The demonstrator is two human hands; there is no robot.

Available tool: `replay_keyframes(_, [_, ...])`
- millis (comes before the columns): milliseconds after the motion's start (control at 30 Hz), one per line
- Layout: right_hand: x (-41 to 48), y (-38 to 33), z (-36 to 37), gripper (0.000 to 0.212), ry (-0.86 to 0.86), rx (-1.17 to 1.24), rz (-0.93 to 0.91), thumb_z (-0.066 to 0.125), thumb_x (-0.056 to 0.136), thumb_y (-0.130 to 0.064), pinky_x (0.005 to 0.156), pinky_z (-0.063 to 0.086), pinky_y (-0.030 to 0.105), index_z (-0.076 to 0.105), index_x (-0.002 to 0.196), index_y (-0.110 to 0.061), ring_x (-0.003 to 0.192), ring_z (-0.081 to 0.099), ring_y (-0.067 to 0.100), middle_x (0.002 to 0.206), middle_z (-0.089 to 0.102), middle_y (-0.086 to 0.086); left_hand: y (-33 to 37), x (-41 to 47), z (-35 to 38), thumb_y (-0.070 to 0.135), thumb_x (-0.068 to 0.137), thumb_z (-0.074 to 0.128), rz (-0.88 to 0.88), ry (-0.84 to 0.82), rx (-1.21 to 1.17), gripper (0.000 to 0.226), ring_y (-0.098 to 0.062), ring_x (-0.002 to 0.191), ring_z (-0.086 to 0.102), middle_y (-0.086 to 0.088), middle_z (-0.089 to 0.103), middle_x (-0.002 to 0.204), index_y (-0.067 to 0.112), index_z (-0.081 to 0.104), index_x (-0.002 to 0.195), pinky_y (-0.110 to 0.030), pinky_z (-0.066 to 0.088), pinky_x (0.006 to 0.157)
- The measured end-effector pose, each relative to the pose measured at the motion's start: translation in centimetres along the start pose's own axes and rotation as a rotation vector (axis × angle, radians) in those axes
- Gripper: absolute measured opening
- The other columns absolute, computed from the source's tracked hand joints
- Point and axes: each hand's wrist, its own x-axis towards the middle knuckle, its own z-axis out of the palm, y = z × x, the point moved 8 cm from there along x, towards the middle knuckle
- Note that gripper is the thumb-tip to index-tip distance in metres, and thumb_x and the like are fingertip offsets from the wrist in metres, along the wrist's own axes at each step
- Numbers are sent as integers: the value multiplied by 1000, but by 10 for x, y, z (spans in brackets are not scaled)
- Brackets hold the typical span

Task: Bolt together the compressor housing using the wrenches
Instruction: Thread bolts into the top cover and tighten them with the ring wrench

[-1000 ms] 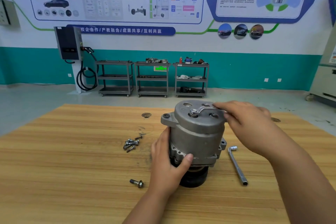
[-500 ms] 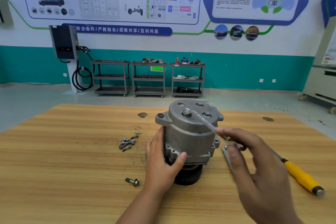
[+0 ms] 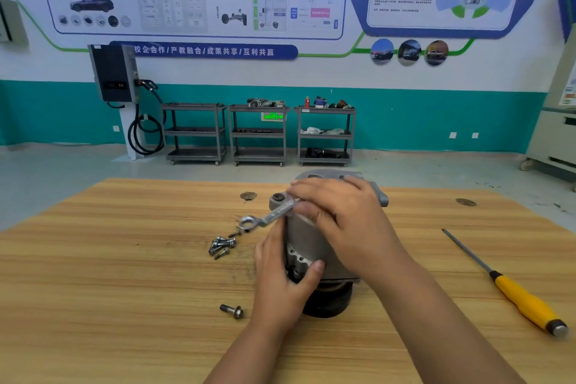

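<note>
The grey metal compressor housing [image 3: 304, 237] stands upright on its black pulley on the wooden table [image 3: 124, 290]. My left hand [image 3: 282, 284] grips its lower left side, thumb on the flange. My right hand [image 3: 339, 221] lies over the housing's top and holds a small silver wrench [image 3: 268, 217], whose ring end sticks out to the left past the housing. The bolt under the hand is hidden.
Several loose bolts [image 3: 223, 245] lie left of the housing, and a single bolt [image 3: 232, 311] sits near the front. A yellow-handled screwdriver [image 3: 511, 287] lies at the right. Two dark holes mark the table's far side. Shelving carts stand by the wall.
My right hand swung the wrench from the right side, round the front, over to the left of the housing top. The camera shifted, and the L-shaped wrench on the table is now hidden.
</note>
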Motion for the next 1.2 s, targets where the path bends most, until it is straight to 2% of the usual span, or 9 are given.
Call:
replay_keyframes(133, [18, 23, -4, 33, 76, -29, 137, 55, 87, -46, 88, 41, 44, 74, 97, -22, 100, 55, 19, 97, 70, -6, -1, 0, 0, 70, 70, 50, -20, -9, -12, 73, 6, 121, 28, 47, 27, 125, 60, 15, 133, -13, 30, 87])
replay_keyframes(300, [23, 46, -5, 25, 189, -119, 344, 58, 88, -44, 75, 44, 36, 67, 81, -22, 88, 53, 18, 81, 52, -8, 4, -1, 0, 69, 70, 51, -1, -11, -12, 73, 11, 121, 24, 52, 23, 123, 66, 12, 131, -14, 29, 89])
replay_keyframes(400, [17, 60, -7, 22, 214, -160, 461, 55, 88, -44, 80, 32, 33, 60, 97, -24, 104, 46, 21, 98, 53, -5, 6, -1, 0, 69, 69, 52, 4, -11, -17, 74, 14, 122, 22, 52, 22, 124, 68, 11, 130, -14, 29, 89])
replay_keyframes(500, [9, 66, -9, 42, 213, -164, 488, 52, 88, -48, 95, 27, 38, 53, 126, -29, 127, 29, 21, 135, 44, -3, 6, -1, 1, 69, 68, 53, -3, -17, -13, 75, 14, 122, 21, 51, 22, 125, 66, 12, 132, -15, 27, 92])
replay_keyframes(667, [-7, 62, -12, 41, 186, -220, 382, 40, 92, -52, 110, 6, 40, 53, 128, -35, 142, 8, 13, 145, 41, -13, 6, -1, 0, 66, 69, 54, 2, -19, -9, 76, 15, 123, 21, 51, 22, 126, 65, 13, 132, -14, 25, 92])
replay_keyframes(767, [-18, 60, -21, 34, 208, -217, 373, 41, 94, -45, 110, 6, 40, 55, 122, -33, 140, 16, 13, 137, 51, -11, 6, 0, 0, 66, 70, 54, 6, -16, 4, 75, 16, 123, 20, 51, 22, 127, 66, 11, 131, -14, 25, 92])
replay_keyframes(900, [-34, 48, -32, 33, 216, -358, 389, 42, 96, -34, 100, 12, 42, 55, 126, -37, 122, 39, 15, 125, 58, -13, 5, 0, 0, 67, 70, 53, 5, -10, 17, 75, 16, 123, 20, 50, 22, 128, 65, 11, 132, -13, 26, 91])
replay_keyframes(1100, [-56, 20, -40, 47, 141, -522, 467, 32, 93, -41, 88, 11, 36, 34, 140, -42, 130, 29, 7, 141, 41, -21, 4, -1, 0, 67, 69, 52, -3, -15, 14, 75, 14, 125, 20, 51, 22, 128, 66, 10, 131, -12, 23, 92])
replay_keyframes(1200, [-68, 1, -49, 41, 171, -534, 489, 44, 86, -39, 89, 14, 38, 56, 125, -37, 126, 39, 13, 129, 57, -16, 3, -1, 1, 67, 69, 52, -1, -17, 7, 75, 13, 125, 20, 49, 23, 129, 65, 11, 132, -13, 24, 93])
